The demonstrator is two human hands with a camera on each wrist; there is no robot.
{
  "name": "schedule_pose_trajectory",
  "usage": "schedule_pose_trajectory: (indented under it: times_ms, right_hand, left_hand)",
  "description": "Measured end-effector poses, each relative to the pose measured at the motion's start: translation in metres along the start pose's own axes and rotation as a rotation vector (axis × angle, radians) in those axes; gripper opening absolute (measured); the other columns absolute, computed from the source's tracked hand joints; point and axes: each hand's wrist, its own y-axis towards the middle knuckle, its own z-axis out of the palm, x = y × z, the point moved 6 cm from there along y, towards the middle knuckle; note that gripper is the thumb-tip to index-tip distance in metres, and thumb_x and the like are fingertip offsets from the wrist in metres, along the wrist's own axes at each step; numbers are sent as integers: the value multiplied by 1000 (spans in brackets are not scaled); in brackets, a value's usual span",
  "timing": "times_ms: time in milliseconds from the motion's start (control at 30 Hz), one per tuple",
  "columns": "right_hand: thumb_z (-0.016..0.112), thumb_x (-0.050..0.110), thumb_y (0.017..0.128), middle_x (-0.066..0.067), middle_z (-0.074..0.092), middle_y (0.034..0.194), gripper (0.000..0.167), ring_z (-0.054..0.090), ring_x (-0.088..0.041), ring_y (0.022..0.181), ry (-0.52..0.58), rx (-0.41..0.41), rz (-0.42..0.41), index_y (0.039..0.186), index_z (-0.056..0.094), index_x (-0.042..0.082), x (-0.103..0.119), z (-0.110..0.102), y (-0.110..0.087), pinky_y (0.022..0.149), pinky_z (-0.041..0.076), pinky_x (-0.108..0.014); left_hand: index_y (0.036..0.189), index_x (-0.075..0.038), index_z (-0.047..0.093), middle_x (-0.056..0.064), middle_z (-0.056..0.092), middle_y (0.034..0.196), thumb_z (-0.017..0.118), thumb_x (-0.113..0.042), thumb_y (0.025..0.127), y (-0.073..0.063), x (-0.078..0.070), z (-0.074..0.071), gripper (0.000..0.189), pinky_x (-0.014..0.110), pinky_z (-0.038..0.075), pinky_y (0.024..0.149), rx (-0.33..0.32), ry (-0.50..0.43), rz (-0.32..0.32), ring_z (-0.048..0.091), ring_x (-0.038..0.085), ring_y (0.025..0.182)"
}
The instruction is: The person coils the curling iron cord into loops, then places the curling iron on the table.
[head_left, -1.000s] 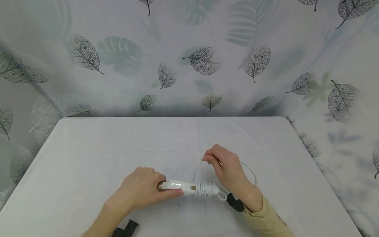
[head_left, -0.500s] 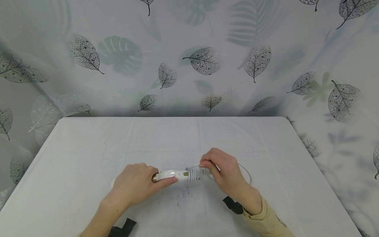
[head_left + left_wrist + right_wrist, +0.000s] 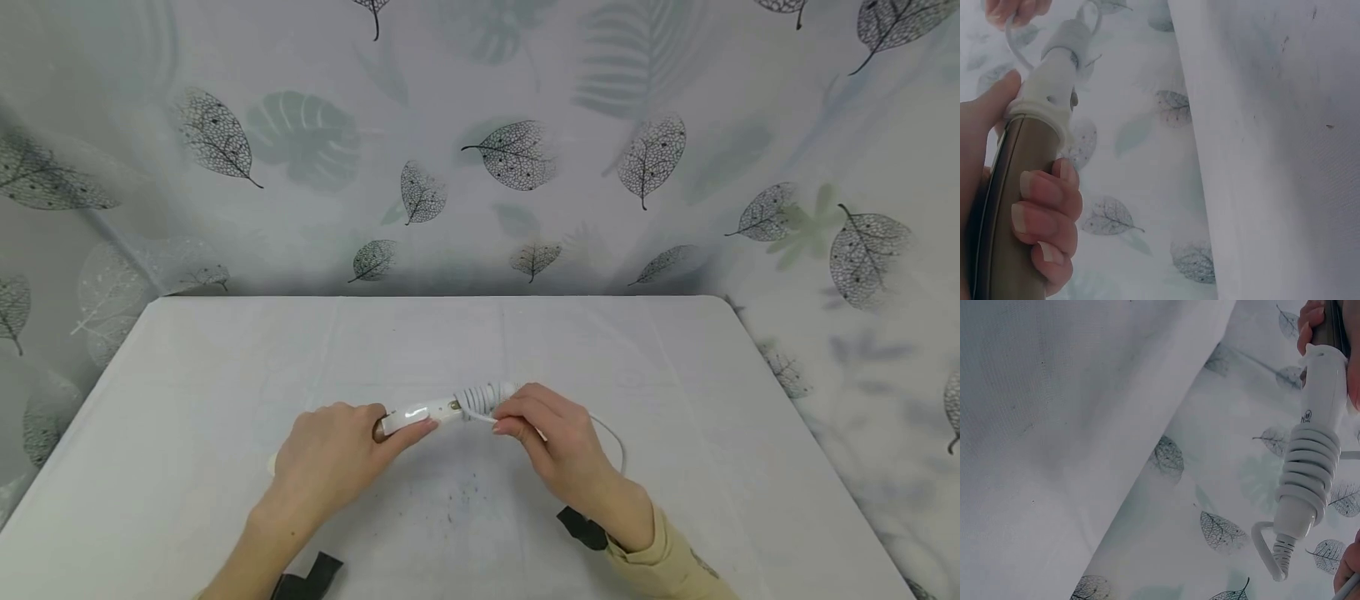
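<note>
A curling iron [image 3: 420,415] with a white handle and a brown barrel [image 3: 1025,187] is held above the table. My left hand [image 3: 333,454] grips the barrel, its fingers [image 3: 1047,215] curled round it and the thumb laid along the white part. Several turns of white cord [image 3: 1309,462] are wrapped round the handle [image 3: 1327,387]. Close by the coils, my right hand [image 3: 558,442] pinches the loose cord between thumb and fingers. From there the cord passes behind the hand and hangs in a loop past the right wrist.
Underneath is a white-covered table [image 3: 405,342] with small dark specks [image 3: 465,496] on its cloth. A leaf-patterned curtain [image 3: 315,208] stands behind it. Black straps [image 3: 583,527] show beside both wrists.
Both hands have shifted left, and the curling iron has risen and tilted, cord end up. The right hand has brought the cord from the far side over to the near side of the handle.
</note>
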Motion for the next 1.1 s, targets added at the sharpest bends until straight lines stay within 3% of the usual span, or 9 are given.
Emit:
schedule_pose_trajectory:
  times_ms: [200, 333, 433, 567, 733, 867, 1100]
  right_hand:
    - [60, 15, 100, -4, 66, 90, 15, 59, -12, 75, -32, 9, 54, 99, 67, 2, -3, 1, -2, 69, 49, -18]
    - [67, 3, 93, -5, 68, 92, 7, 62, -14, 76, -70, -18, 90, 100, 69, 1, -5, 0, -2, 69, 50, -18]
    - [73, -6, 85, -4, 68, 90, 16, 62, -13, 74, -99, -48, 117, 99, 70, 1, -7, -2, -2, 67, 50, -19]
    - [76, -7, 81, -4, 69, 88, 20, 60, -13, 72, -148, -71, 161, 98, 71, 3, -9, -4, -3, 63, 47, -19]
    - [78, -6, 79, -4, 70, 86, 20, 59, -12, 67, -160, -66, 205, 97, 74, 2, -13, -5, -5, 59, 45, -17]
    - [75, -16, 77, -4, 69, 85, 27, 64, -12, 68, -129, -50, 185, 99, 74, -1, -13, -3, -5, 61, 49, -17]
    - [64, -29, 76, -5, 66, 87, 43, 63, -13, 72, -52, 35, 140, 108, 73, -3, -10, 6, -6, 67, 51, -16]
  left_hand:
    - [61, -18, 47, -6, 37, 49, 46, -82, 85, 0, 1, -6, 69, 29, 27, 42, -84, 19, -21, 34, 12, 42]
    - [61, -17, 47, -6, 36, 49, 47, -80, 87, 0, 2, -9, 67, 29, 27, 42, -124, 30, -30, 34, 13, 42]
    - [61, -17, 46, -6, 35, 49, 48, -78, 88, 0, 2, -10, 67, 29, 26, 41, -139, 26, -35, 33, 13, 43]
    - [60, -17, 43, -7, 32, 50, 51, -73, 90, 0, 2, -12, 64, 28, 26, 41, -157, 6, -28, 31, 12, 43]
    - [59, -16, 38, -6, 29, 51, 56, -64, 94, -1, 6, -20, 62, 27, 24, 41, -244, -25, -17, 29, 11, 45]
    - [58, -16, 37, -7, 28, 51, 57, -62, 94, -1, 9, -25, 61, 27, 21, 42, -285, -41, -1, 26, 10, 46]
    - [59, -16, 38, -7, 30, 51, 56, -62, 95, -1, 11, -26, 61, 26, 21, 43, -268, -88, -23, 27, 9, 46]
